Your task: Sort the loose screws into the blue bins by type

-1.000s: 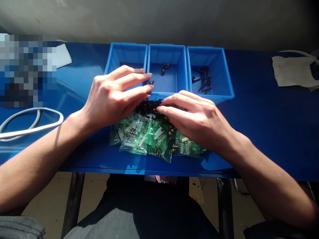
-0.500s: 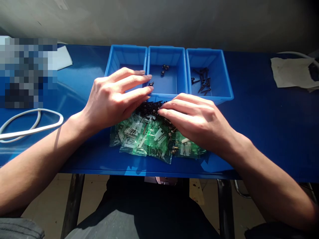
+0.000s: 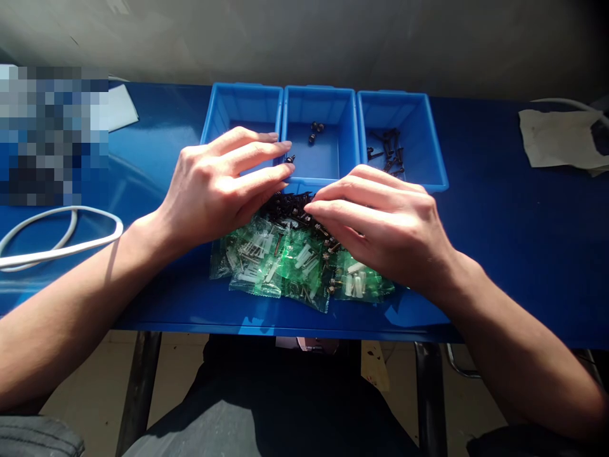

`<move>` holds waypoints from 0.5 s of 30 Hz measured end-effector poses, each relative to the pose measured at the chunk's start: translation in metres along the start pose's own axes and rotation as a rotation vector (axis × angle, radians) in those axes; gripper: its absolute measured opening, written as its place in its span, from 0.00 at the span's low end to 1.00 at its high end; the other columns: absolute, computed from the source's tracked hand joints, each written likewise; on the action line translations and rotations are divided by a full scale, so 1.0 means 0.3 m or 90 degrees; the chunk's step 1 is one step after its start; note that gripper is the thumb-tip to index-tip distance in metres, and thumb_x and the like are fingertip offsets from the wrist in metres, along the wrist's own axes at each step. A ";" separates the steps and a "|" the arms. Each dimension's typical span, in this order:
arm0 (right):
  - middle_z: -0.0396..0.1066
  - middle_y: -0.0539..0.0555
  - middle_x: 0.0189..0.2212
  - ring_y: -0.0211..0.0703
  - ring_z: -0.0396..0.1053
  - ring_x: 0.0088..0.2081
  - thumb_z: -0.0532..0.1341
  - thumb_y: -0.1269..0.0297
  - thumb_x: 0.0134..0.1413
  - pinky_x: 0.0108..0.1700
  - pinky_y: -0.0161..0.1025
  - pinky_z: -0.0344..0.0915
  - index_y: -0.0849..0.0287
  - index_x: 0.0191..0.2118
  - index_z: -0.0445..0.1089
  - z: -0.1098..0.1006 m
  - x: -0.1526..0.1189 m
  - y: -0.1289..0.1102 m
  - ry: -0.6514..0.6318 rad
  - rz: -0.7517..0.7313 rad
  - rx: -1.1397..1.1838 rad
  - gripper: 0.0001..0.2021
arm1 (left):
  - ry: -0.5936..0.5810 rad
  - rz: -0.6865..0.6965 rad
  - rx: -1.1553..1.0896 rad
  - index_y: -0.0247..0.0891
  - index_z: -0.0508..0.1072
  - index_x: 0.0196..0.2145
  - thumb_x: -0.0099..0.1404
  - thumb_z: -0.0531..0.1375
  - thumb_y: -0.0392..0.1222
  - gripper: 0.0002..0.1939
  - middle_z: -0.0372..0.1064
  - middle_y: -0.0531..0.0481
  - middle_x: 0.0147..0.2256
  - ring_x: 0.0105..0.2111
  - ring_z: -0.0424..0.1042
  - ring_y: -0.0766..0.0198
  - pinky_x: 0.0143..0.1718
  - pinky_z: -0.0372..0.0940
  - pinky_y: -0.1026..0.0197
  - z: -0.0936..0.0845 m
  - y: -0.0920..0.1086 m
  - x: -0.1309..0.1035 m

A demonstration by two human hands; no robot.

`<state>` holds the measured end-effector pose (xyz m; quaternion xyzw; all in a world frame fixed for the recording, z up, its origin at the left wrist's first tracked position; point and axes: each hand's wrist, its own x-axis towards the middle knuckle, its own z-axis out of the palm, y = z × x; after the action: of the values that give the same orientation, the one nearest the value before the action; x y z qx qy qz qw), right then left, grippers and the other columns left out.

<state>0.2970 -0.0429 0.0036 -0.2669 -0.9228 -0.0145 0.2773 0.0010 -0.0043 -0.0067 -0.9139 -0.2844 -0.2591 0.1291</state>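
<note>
My left hand [image 3: 223, 181] lies over the front of the left blue bin [image 3: 245, 89], fingers stretched and slightly apart, fingertips at the middle bin [image 3: 320, 92]. A small dark screw [image 3: 290, 158] shows by those fingertips. My right hand [image 3: 385, 219] is closed, its fingertips drawn together over a pile of dark screws [image 3: 290, 206] in front of the bins. What the fingers pinch, if anything, is hidden. Several clear-green packets [image 3: 302, 260] of white plugs and screws lie below the pile, partly under my right hand.
Several dark screws [image 3: 390, 146] rest in the right bin [image 3: 435, 143], and a few short fasteners [image 3: 314, 130] in the middle one. A white cable [image 3: 61, 257] loops at left. Crumpled paper [image 3: 552, 139] lies at right. The blue table [image 3: 504, 254] has its front edge near my lap.
My right hand has lifted slightly and shifted a little to the right, its fingers drawn closer together. My left hand has stayed in place.
</note>
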 end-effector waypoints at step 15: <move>0.84 0.57 0.46 0.46 0.80 0.44 0.61 0.75 0.78 0.45 0.45 0.80 0.58 0.50 0.81 -0.005 0.007 -0.016 0.001 -0.025 -0.016 0.10 | -0.005 0.018 0.016 0.45 0.82 0.60 0.85 0.61 0.42 0.12 0.81 0.48 0.64 0.64 0.82 0.50 0.52 0.86 0.46 -0.005 -0.004 0.002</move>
<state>0.2938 -0.0463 0.0065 -0.2524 -0.9274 -0.0320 0.2743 0.0001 -0.0037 -0.0051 -0.9172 -0.2750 -0.2502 0.1433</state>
